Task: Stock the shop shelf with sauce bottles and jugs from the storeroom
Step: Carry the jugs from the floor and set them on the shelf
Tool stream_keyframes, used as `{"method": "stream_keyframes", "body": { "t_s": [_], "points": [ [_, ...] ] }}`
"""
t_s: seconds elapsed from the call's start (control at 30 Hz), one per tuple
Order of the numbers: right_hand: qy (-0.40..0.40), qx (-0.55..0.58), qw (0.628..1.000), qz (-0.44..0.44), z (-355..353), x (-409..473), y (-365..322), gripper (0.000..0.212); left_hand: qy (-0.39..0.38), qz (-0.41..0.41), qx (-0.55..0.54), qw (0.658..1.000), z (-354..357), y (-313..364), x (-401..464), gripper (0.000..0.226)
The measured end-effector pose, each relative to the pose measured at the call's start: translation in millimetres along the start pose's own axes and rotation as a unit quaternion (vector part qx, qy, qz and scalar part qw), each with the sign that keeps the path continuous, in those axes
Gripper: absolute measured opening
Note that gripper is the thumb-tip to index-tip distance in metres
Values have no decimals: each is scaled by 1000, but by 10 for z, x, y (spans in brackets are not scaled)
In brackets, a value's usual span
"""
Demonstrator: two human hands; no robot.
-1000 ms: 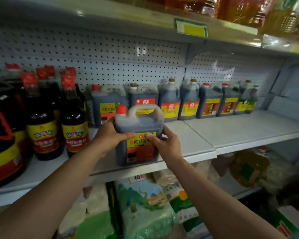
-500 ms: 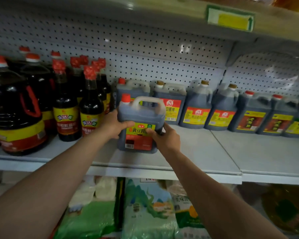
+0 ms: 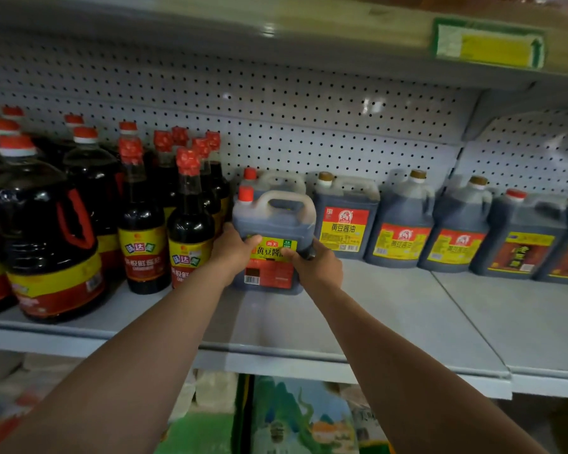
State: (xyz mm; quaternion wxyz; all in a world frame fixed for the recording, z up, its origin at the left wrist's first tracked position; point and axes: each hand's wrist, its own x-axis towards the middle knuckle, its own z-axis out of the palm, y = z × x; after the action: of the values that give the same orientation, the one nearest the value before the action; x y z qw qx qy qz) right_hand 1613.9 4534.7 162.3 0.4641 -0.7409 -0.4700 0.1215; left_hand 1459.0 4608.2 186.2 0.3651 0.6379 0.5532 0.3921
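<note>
A dark soy sauce jug (image 3: 274, 224) with a red cap, a translucent handle and a yellow-and-red label stands on the white shelf (image 3: 391, 316). My left hand (image 3: 232, 252) grips its left side and my right hand (image 3: 315, 265) grips its lower right corner. The jug sits directly in front of a matching red-capped jug (image 3: 269, 180) at the back. Tall red-capped sauce bottles (image 3: 189, 221) stand just left of it.
A row of dark jugs (image 3: 399, 224) lines the pegboard back wall to the right, with bare shelf in front of them. Large round bottles (image 3: 43, 231) with red handles fill the left. A shelf with a yellow price tag (image 3: 489, 44) hangs overhead. Bagged goods (image 3: 295, 417) lie below.
Both hands have pushed the jug further back on the shelf, up against the rear jug. The view has moved closer and shifted left.
</note>
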Motion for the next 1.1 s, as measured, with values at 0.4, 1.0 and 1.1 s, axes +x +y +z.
{"method": "stream_keyframes", "body": {
  "t_s": [0.4,1.0,1.1],
  "points": [
    [11,-4,1000,16,242,259,-22,56,8,-3,-3,1000,100,-39,252,48],
    [47,-48,993,102,-45,-153,25,86,94,-20,-36,995,386,-114,42,80],
    [86,-66,987,118,-437,-436,130,82,84,-20,-34,996,477,6,-285,84]
  ]
}}
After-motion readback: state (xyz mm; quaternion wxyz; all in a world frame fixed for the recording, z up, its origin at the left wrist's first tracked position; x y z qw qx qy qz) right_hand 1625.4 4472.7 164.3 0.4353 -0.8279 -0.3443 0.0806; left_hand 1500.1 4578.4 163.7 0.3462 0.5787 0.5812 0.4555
